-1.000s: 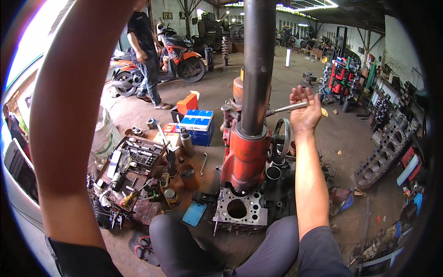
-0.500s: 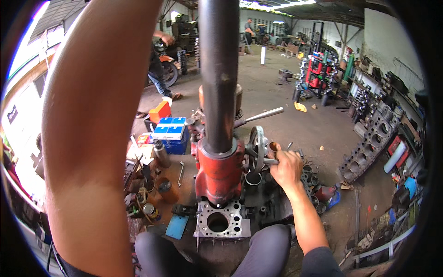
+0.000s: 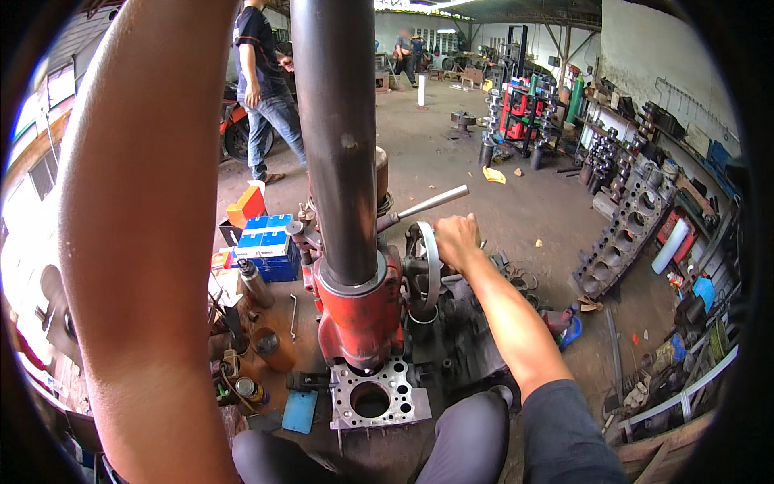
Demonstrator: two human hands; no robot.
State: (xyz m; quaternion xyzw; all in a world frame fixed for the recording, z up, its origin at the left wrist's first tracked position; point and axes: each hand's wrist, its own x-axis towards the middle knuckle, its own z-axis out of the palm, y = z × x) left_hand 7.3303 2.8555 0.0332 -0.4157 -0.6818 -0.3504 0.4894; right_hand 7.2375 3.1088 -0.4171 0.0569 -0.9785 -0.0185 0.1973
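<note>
A red boring machine [image 3: 363, 319] with a thick dark column [image 3: 337, 145] stands on a grey engine block [image 3: 391, 413] in front of my knees. One round bore shows in the block's top face. My right hand [image 3: 457, 239] is closed at the upper right of the machine's handwheel [image 3: 433, 270], on its crank handle, which the fingers mostly cover. My left forearm [image 3: 141, 266] rises across the left side, and its hand is beyond the upper edge. A lever with a bright grip [image 3: 435, 200] sticks out behind the wheel.
Left of the machine are a blue box [image 3: 270, 250], a spanner [image 3: 293, 317], a rusty can [image 3: 272, 348] and a blue plate [image 3: 300, 411]. A long engine block [image 3: 621, 234] lies at right. A person [image 3: 266, 89] is walking behind, and crankshafts [image 3: 492, 121] stand farther back.
My right hand has moved up and around with the handwheel's handle. The view has tilted and shifted, so the machine sits farther left. The person behind now shows more fully.
</note>
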